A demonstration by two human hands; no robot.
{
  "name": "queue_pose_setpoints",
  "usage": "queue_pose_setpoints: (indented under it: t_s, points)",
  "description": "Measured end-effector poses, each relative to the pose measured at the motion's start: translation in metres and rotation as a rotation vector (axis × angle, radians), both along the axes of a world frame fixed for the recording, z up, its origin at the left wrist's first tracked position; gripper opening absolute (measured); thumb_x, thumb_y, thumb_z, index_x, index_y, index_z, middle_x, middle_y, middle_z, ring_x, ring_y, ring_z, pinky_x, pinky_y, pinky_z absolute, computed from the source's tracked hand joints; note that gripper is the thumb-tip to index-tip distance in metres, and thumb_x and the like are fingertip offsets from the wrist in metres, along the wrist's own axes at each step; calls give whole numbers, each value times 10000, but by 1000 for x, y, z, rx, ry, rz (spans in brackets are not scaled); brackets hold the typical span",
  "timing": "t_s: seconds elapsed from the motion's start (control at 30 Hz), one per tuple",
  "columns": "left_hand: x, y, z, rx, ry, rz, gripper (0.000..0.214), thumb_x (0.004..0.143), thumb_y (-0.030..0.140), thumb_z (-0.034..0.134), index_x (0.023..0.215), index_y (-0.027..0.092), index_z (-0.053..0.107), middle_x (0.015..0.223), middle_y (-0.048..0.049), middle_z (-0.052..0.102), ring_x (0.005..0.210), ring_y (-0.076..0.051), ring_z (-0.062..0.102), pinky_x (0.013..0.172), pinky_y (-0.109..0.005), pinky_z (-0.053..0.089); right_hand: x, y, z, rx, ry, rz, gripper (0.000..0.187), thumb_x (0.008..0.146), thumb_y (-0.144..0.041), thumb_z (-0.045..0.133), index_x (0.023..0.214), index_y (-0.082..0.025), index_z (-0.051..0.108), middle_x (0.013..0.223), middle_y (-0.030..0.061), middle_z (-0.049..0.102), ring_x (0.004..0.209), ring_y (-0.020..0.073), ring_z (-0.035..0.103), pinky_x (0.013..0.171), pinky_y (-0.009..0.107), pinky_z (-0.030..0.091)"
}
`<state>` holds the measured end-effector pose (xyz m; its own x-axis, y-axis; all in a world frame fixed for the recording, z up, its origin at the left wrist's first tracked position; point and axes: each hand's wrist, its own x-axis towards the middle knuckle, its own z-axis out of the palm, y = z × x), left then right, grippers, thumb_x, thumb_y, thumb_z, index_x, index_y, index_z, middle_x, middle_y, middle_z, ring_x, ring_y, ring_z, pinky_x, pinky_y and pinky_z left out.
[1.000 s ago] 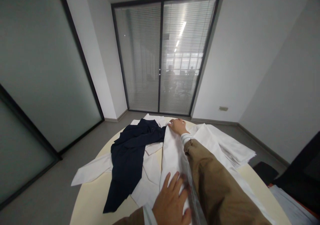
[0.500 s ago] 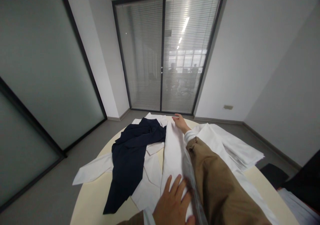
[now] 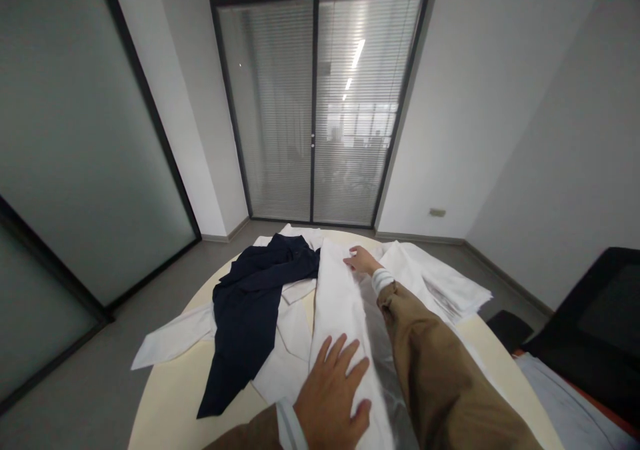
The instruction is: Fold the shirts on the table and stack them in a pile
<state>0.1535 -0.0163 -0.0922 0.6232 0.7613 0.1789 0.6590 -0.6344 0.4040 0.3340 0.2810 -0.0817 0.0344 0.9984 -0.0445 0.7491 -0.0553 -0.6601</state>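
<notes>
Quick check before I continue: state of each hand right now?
Left hand: open, spread on the white garment.
Right hand: fingers bent over its far end; can't tell whether they pinch cloth.

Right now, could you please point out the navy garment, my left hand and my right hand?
Navy garment (image 3: 249, 313): head view, middle of its cloth.
Left hand (image 3: 331, 393): head view, back of it.
Right hand (image 3: 364, 261): head view, its middle.

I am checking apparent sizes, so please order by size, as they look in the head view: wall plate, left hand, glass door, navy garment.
1. Glass door
2. Navy garment
3. Left hand
4. Wall plate
</notes>
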Motion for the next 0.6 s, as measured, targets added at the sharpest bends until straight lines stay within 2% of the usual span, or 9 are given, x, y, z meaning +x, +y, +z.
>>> queue_pose_setpoints:
  t_s: [0.07, 0.13, 0.23, 0.33, 0.4, 0.5, 0.6]
  points:
    - [0, -2, 1, 6, 4, -1, 626, 885, 373, 560, 1485, 311, 392, 1618, -41, 278, 1511, -301, 150, 1233, -544, 120, 2, -12, -1, 61, 30, -18, 543, 824, -163, 615, 1342, -132, 455, 766, 27, 691, 721, 155, 669, 654, 210, 473]
    - [-1, -3, 1, 15, 10, -1, 649, 879, 381, 573, 1495, 334, 375, 1627, -40, 252, 1511, -324, 135, 1220, -574, 133, 5, -25, 2, 102, 45, -13, 555, 860, -167, 589, 1386, -165, 415, 905, 43, 700, 736, 126, 664, 680, 200, 476]
    - [-1, -4, -2, 28, 19, -5, 677, 884, 368, 575, 1516, 356, 333, 1636, -44, 222, 1510, -344, 119, 1203, -607, 144, 13, -45, 11, 97, 43, 37, 437, 876, -231, 623, 1297, -188, 515, 1014, 62, 696, 747, 113, 656, 697, 200, 479]
    - [-1, -5, -4, 41, 24, -13, 651, 901, 386, 562, 1512, 362, 337, 1634, -59, 223, 1508, -358, 111, 1190, -626, 146, 22, -68, 22, -26, 31, 130, 271, 847, -343, 692, 1033, -152, 645, 848, 60, 717, 630, 122, 633, 595, 210, 465]
    - [-1, -5, -2, 54, 26, -45, 589, 908, 402, 559, 1473, 359, 401, 1630, -66, 232, 1505, -363, 123, 1184, -631, 150, 29, -85, 29, -194, 17, 256, 310, 812, -428, 728, 919, -146, 659, 778, 59, 719, 547, 119, 604, 506, 206, 424]
    - [0, -4, 4, 69, 32, -188, 389, 917, 345, 544, 1305, 320, 565, 1594, -37, 328, 1495, -321, 197, 1198, -575, 173, 42, -112, 39, -385, -9, 422, 376, 825, -507, 703, 955, -159, 648, 827, 58, 732, 532, 96, 588, 468, 184, 387]
    - [2, -5, 10, 68, 25, -316, 221, 921, 250, 508, 1105, 265, 630, 1488, -3, 486, 1467, -264, 283, 1210, -500, 195, 62, -134, 48, -360, -2, 384, 385, 878, -524, 637, 1007, -162, 628, 857, 58, 726, 525, 77, 571, 480, 177, 406]
